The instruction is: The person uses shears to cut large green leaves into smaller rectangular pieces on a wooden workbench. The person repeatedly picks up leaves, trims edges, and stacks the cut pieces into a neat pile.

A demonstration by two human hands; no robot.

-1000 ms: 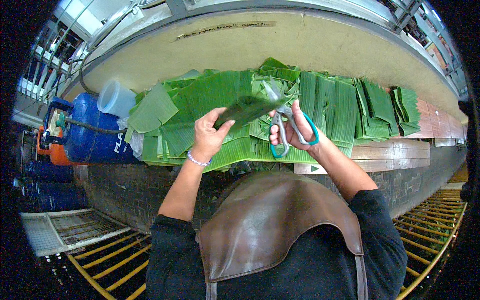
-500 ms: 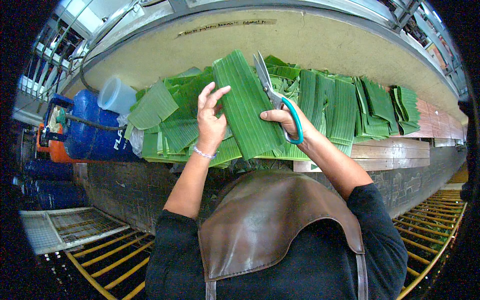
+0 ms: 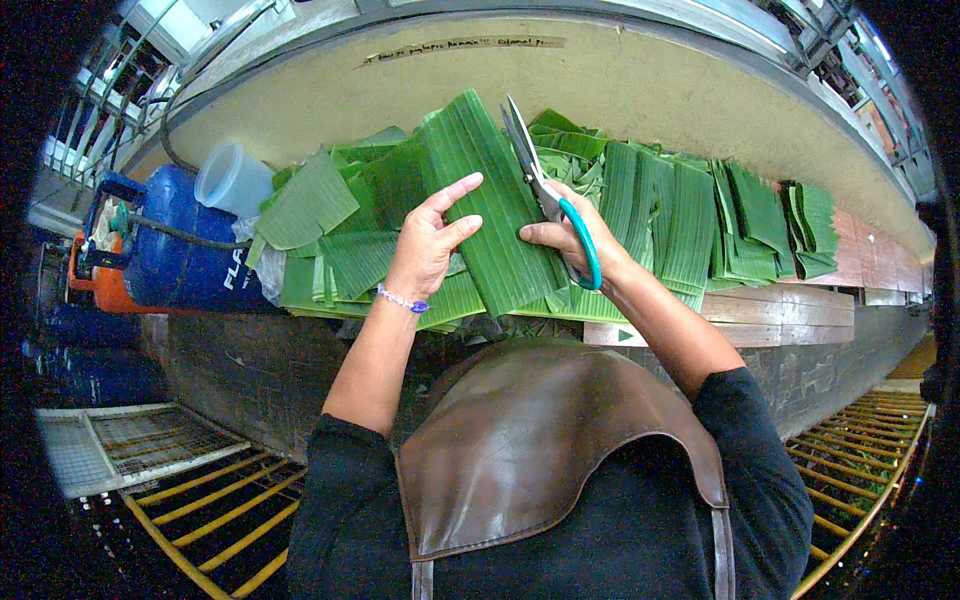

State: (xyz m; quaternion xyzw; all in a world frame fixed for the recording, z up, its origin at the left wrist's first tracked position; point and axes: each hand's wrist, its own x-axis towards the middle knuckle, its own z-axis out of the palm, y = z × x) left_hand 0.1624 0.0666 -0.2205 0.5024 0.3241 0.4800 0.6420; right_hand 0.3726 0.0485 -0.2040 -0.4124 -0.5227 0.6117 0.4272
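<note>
A long green banana leaf piece, apparently a stack or fold, is held tilted in front of me. My right hand grips scissors with teal handles. Its thumb also presses on the leaf's right side, while the blades point up beside the leaf, slightly parted. At the leaf's left edge, my left hand has thumb and index finger stretched apart over the leaf's face. Its other fingers are mostly hidden. Behind lie loose leaf pieces on the left and neatly folded leaf bundles on the right.
A clear plastic tub rests by a blue drum at left. Wooden boards run along the ledge at right, below a cream wall. Yellow metal bars stand low on both sides.
My left hand has shifted right, its index finger and thumb now overlapping the leaf. The leaf's top has moved slightly up and left. The right hand still holds the scissors.
</note>
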